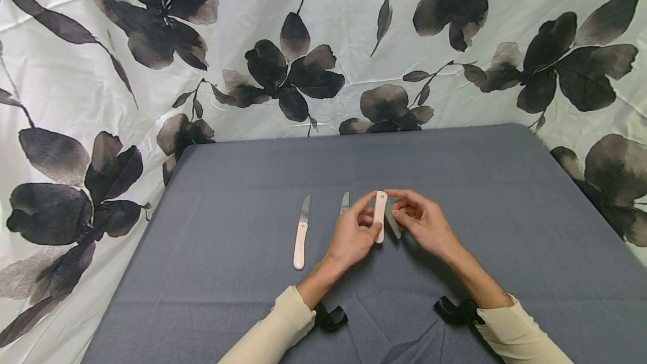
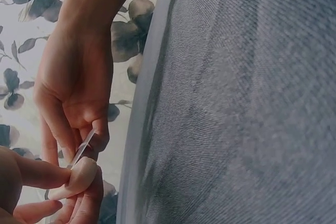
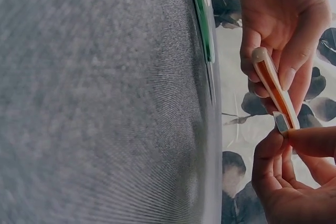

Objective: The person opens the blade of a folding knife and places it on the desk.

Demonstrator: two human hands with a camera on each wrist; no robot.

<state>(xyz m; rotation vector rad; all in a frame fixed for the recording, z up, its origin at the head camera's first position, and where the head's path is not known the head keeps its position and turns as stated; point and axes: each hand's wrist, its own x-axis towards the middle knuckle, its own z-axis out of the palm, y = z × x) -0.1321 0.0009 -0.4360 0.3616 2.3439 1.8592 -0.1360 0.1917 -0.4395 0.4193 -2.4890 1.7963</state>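
A folding knife [image 1: 380,217] with a pale pink handle is held up over the table, its blade [image 1: 392,223] angled partway out. My left hand [image 1: 354,235] grips the handle between thumb and fingers. My right hand [image 1: 427,224] pinches the blade, and its index fingertip touches the handle's top end. In the right wrist view, an orange-looking slot runs along the handle [image 3: 273,85]. To the left, another pink-handled knife [image 1: 300,245] lies with its blade straight out. Beside my left hand shows the blade of a further knife [image 1: 345,202], the rest hidden.
A grey cloth covers the table [image 1: 227,201]. Behind it hangs a white curtain with dark flowers [image 1: 290,77]. Black straps [image 1: 331,318] circle both wrists. A knife handle with a green slot [image 3: 202,19] lies at the top of the right wrist view.
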